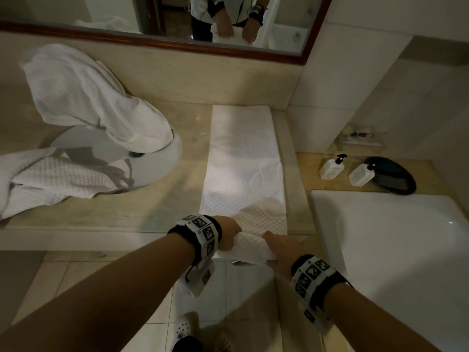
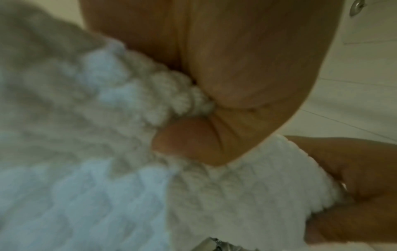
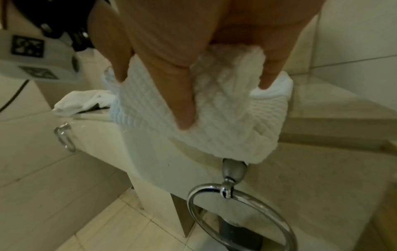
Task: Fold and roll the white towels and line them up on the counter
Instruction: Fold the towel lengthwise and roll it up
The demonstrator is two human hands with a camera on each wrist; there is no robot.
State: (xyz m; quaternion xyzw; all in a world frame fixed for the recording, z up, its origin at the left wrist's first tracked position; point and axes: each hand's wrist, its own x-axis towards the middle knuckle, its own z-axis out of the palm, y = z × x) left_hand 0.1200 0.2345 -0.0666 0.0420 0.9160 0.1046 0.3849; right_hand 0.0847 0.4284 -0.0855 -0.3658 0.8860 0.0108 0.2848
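A long white waffle towel (image 1: 243,174), folded into a narrow strip, lies on the beige counter (image 1: 165,207) from the back wall to the front edge. Its near end hangs over that edge. My left hand (image 1: 229,233) pinches the near left corner, and my right hand (image 1: 279,246) grips the near right corner. In the left wrist view my left hand (image 2: 236,68) has the towel (image 2: 86,169) bunched between thumb and fingers. In the right wrist view the fingers (image 3: 171,68) lie over the towel's end (image 3: 225,122), with the thumb on its far side.
A loose white towel (image 1: 88,97) is draped over the tap, and another (image 1: 50,179) spills from the sink (image 1: 152,163) at the left. Two pump bottles (image 1: 331,168) and a black tray (image 1: 396,179) stand at the right above a white fixture (image 1: 380,237). A chrome towel ring (image 3: 240,212) hangs below the counter.
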